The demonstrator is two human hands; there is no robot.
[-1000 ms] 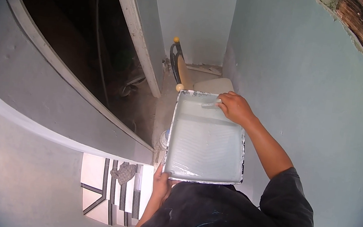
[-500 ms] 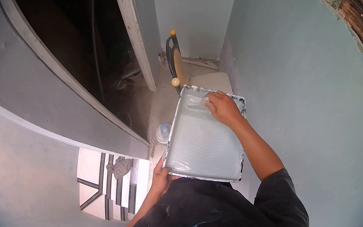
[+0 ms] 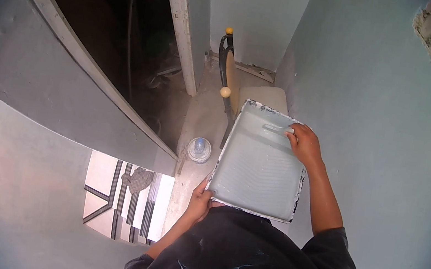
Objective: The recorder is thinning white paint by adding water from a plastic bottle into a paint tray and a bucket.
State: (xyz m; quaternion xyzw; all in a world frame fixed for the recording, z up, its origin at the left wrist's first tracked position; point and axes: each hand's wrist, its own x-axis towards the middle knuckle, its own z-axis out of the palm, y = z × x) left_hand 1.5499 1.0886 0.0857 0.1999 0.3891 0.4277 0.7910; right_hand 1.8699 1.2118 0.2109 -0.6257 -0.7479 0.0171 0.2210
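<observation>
My left hand (image 3: 200, 202) grips the near left corner of a paint tray (image 3: 260, 169), thumb over the rim. Pale, wet paint coats the ribbed tray, and dark smudges mark its white edge. At the tray's far right part, my right hand (image 3: 305, 143) is closed on a small, flat whitish piece (image 3: 276, 128). The piece lies against the paint in the tray's far end; its exact kind I cannot make out. Both arms come from dark sleeves.
Beyond the tray stands a chair (image 3: 228, 75) with a dark frame and yellow knobs. A white bucket (image 3: 199, 150) with a bluish bottle on top sits left of the tray. A pale wall (image 3: 354, 99) rises close on the right; a doorway frame (image 3: 182, 24) stands at left. A crumpled cloth (image 3: 138, 180) lies on striped tiles.
My right hand has moved right across the tray's far end with the whitish piece. The tray has shifted slightly right and tilted, my left hand still on its corner. The view has turned a little.
</observation>
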